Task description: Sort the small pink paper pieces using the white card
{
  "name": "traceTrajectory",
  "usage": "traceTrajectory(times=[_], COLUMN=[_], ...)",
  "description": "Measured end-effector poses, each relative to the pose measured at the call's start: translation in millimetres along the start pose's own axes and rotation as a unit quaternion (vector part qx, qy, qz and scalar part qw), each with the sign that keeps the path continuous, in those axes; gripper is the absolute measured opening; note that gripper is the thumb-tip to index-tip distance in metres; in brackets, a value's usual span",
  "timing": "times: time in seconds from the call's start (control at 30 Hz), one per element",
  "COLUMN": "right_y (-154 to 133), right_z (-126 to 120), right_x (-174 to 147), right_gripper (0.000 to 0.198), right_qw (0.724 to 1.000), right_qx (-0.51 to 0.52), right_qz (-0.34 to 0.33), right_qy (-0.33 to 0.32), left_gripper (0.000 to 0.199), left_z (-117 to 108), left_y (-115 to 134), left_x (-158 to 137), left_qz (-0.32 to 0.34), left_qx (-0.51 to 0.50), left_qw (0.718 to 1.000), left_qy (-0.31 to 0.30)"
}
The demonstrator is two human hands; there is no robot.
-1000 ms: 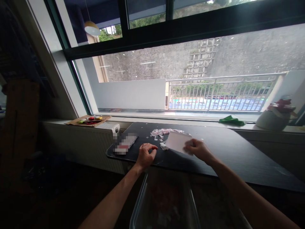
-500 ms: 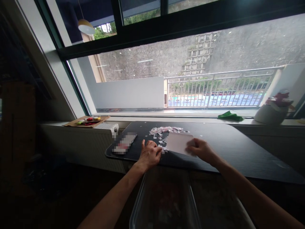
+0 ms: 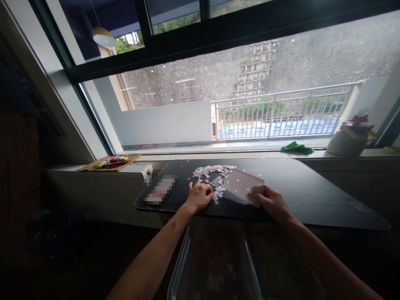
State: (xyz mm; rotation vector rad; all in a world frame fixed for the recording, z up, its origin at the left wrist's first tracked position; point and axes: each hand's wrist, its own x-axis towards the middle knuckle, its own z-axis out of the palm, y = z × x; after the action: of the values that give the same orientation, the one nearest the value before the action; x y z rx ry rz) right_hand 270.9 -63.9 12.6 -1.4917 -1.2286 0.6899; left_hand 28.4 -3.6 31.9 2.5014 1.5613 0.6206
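Note:
My right hand (image 3: 271, 201) grips the lower right corner of a flat pale card (image 3: 240, 181) with rounded corners. The card is tilted above the dark table, and a few white scraps show on its face. Small paper pieces (image 3: 215, 169) lie in a heap beyond it, and a looser trail of them runs towards me at the card's left edge. My left hand (image 3: 199, 196) rests low over the table beside this trail, fingers curled in and one finger raised; whatever may be in them is hidden. Below the table edge stands a clear plastic bin (image 3: 250, 266) with similar scraps inside.
A phone-like object (image 3: 161, 189), blurred out, lies at the table's left. On the sill are a brown board with coloured items (image 3: 109, 163), a green cloth (image 3: 296, 147) and a pale rounded pot (image 3: 348, 139). A radiator (image 3: 106, 193) stands left of the dark table (image 3: 312, 191).
The card has turned and its near edge has come towards me with my right hand. More loose scraps show beside my left hand, which stays near the same spot. The view has shifted slightly.

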Motion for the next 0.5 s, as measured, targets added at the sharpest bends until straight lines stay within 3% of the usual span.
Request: traceTrajectory(times=[0.1, 0.23, 0.33, 0.5], right_y=[-0.6, -3.2, -3.6, -1.4], right_z=[-0.2, -0.1, 0.1, 0.3], right_x=[-0.9, -2.8, -3.9, -2.6], right_gripper=[0.023, 0.023, 0.023, 0.023], right_qw=[1.0, 1.0, 1.0, 1.0], right_qx=[-0.002, -0.021, -0.022, -0.005], right_qz=[-0.008, -0.01, -0.012, -0.012], right_qy=[-0.004, 0.004, 0.001, -0.016], left_gripper=[0.02, 0.025, 0.018, 0.022], left_z=[-3.5, -5.5, -4.5, -9.4], left_y=[-4.5, -2.0, 6.1, 5.1], left_x=[2.6, 0.5, 2.9, 8.8], left_qz=[-0.029, -0.014, -0.004, -0.027], left_qx=[-0.001, -0.001, 0.009, -0.079], left_qw=[0.999, 1.0, 0.999, 0.996], left_qy=[0.016, -0.023, -0.041, -0.041])
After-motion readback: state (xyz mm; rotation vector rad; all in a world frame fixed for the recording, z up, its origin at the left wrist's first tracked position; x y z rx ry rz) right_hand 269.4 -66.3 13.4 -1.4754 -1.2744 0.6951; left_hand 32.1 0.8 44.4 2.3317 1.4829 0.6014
